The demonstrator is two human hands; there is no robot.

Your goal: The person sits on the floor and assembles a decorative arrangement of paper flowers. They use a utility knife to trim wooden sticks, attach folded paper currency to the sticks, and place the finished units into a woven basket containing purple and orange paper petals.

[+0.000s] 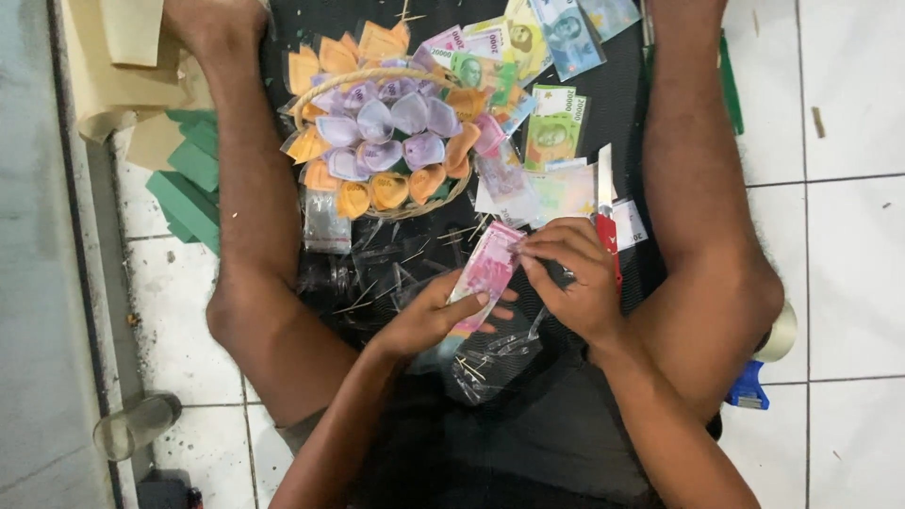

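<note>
Fingers (556, 253) of both hands pinch the pink banknote (485, 271), held between them above the lap

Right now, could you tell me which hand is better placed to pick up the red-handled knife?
Probably the right hand: the knife lies just beside its fingers, while the left hand supports the pink banknote from below.

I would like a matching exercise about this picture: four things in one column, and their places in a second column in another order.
Things:
1. pink banknote
2. red-handled knife
3. wicker basket of folded-banknote flowers
4. blue tape dispenser

Places:
A. on white tiles at the far right
B. held between the left hand and right hand
C. on the dark mat, upper middle
D. just behind the right hand

Pairs: 1-B, 2-D, 3-C, 4-A
</note>
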